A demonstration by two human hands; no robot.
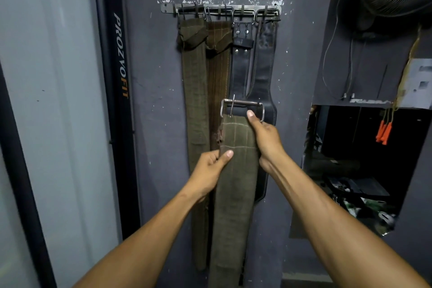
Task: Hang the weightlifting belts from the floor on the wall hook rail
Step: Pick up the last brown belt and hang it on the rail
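We hold an olive canvas belt (235, 170) upright before the wall hook rail (221, 10), its steel buckle (242, 106) uppermost and well below the hooks. Our right hand (265, 139) grasps the belt's upper end just under the buckle, thumb across the front; our left hand (211, 166) pinches the belt's left edge lower down, thumb on the face of the webbing. The tail hangs toward the floor, out of view.

Four belts already hang from the rail — an olive one (195, 91) at the left end, a brown one (218, 72) beside it, then two black leather belts (253, 65) toward the right end. The hooks look crowded; whether one stands free we cannot tell.

To do this step well, we judge, the buckle frame should be raised level with the rail and its open loop — not the loose prong — slipped over a hook, the right grip steering while the left takes the weight. Let go only once the frame sits fully behind the hook's tip.
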